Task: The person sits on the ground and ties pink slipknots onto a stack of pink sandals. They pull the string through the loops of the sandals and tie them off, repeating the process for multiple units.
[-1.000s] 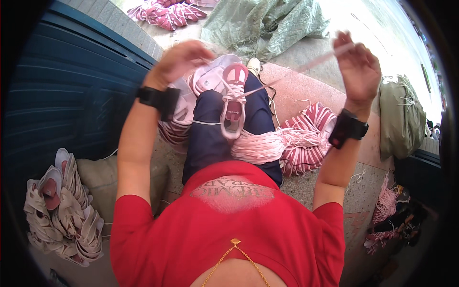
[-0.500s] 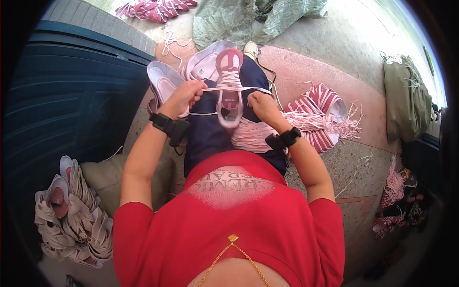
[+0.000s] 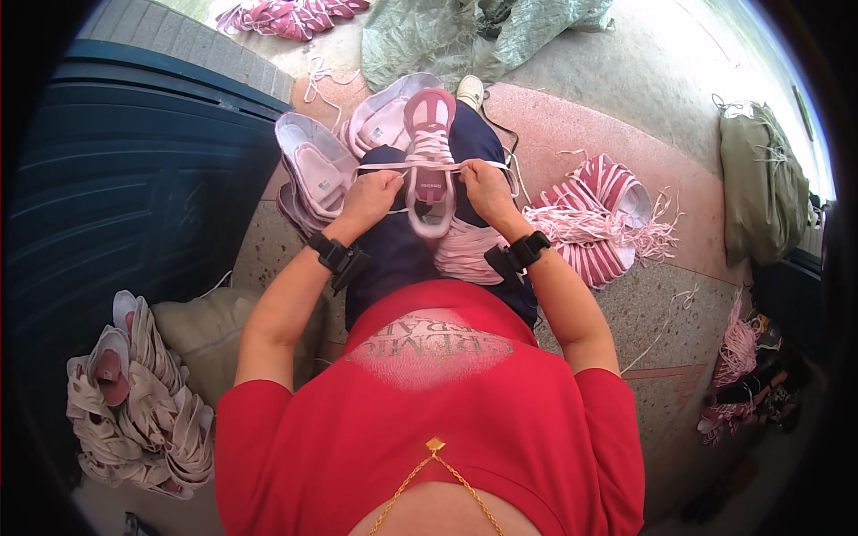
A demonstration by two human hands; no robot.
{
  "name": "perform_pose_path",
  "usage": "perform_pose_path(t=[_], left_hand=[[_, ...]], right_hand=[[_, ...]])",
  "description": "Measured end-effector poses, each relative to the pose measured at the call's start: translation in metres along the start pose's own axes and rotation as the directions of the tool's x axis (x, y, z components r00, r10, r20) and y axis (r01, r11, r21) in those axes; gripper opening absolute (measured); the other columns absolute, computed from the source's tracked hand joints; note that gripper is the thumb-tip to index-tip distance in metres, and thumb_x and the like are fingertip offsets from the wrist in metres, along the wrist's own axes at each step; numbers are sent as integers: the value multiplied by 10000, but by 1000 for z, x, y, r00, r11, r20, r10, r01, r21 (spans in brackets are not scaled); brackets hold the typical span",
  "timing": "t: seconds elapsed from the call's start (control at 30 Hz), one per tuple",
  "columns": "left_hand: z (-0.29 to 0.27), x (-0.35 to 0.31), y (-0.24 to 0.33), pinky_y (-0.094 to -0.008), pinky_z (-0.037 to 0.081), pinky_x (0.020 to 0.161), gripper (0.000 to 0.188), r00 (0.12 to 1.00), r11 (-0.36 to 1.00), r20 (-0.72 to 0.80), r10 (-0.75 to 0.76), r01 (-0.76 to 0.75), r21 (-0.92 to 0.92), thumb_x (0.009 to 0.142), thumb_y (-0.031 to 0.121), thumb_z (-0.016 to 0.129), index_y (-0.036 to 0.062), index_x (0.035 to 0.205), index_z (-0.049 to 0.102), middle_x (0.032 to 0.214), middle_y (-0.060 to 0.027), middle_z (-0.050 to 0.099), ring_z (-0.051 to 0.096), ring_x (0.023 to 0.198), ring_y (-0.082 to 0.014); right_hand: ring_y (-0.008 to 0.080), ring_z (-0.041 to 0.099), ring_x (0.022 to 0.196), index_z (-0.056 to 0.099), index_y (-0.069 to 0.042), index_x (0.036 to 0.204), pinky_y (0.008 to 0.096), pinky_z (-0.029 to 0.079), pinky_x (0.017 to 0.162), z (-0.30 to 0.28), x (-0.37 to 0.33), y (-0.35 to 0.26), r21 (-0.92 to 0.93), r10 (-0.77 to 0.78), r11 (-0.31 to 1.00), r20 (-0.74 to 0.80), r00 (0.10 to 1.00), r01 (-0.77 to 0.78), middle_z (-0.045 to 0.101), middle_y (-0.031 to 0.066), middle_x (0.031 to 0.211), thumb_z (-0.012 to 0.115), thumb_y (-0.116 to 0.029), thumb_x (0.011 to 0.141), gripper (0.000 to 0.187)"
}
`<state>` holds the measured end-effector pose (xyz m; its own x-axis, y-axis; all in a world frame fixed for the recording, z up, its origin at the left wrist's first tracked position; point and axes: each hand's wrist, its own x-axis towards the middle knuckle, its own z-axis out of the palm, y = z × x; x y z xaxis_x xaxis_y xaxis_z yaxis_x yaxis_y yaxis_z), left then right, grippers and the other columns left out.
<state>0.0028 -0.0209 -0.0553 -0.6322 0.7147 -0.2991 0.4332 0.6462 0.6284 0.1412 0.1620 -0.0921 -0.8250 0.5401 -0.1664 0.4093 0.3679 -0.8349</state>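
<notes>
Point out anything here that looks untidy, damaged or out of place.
Nothing looks damaged. The hands, left hand and right hand, pull a lace across the pink shoe on the lap. Loose lace strands spill off the pink bundle onto the floor, rather messy.

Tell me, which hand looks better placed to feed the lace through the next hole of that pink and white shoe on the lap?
Probably neither: left hand and right hand each pinch one end of the pale pink lace stretched taut across the pink and white shoe, equally close.
</notes>
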Motion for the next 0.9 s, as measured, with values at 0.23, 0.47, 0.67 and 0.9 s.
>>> perform_pose_path(t=[0.23, 0.47, 0.67, 0.9], left_hand=[[2, 1, 1, -428, 469, 674, 240, 992, 991, -72, 99, -92, 102, 879, 263, 534, 65, 943, 655, 807, -161, 638, 618, 791, -352], [-15, 13, 4, -438, 446, 630, 121, 901, 772, 16, 433, -380, 509, 824, 200, 560, 101, 787, 619, 736, -80, 575, 584, 737, -299], [-11, 27, 16, -433, 457, 641, 151, 891, 739, 35, 453, -397, 545, 815, 154, 502, 92, 759, 628, 765, -80, 600, 596, 758, -283], [-12, 33, 39, -477, 476, 738, 228, 983, 875, 112, 144, -180, 449, 786, 194, 506, 53, 767, 684, 799, -172, 657, 638, 799, -337]], right_hand=[[367, 601, 798, 603, -18, 848, 475, 445, 713, -9, 4, -13, -293, -146, 939, 137, 980, 181, 626, 199, 808, 457, -148, 872, 197], [280, 572, 807, 616, -87, 878, 414, 418, 716, -5, 2, -26, -541, -351, 760, 127, 928, 361, 594, 92, 791, 490, -153, 856, 144], [243, 544, 810, 633, -102, 793, 401, 390, 707, 2, -1, -25, -521, -406, 803, -122, 906, 290, 583, 56, 770, 585, -204, 803, 112], [245, 538, 799, 635, -94, 723, 397, 380, 694, 2, -2, -24, -545, -426, 785, -130, 895, 294, 575, 56, 757, 603, -205, 785, 131]])
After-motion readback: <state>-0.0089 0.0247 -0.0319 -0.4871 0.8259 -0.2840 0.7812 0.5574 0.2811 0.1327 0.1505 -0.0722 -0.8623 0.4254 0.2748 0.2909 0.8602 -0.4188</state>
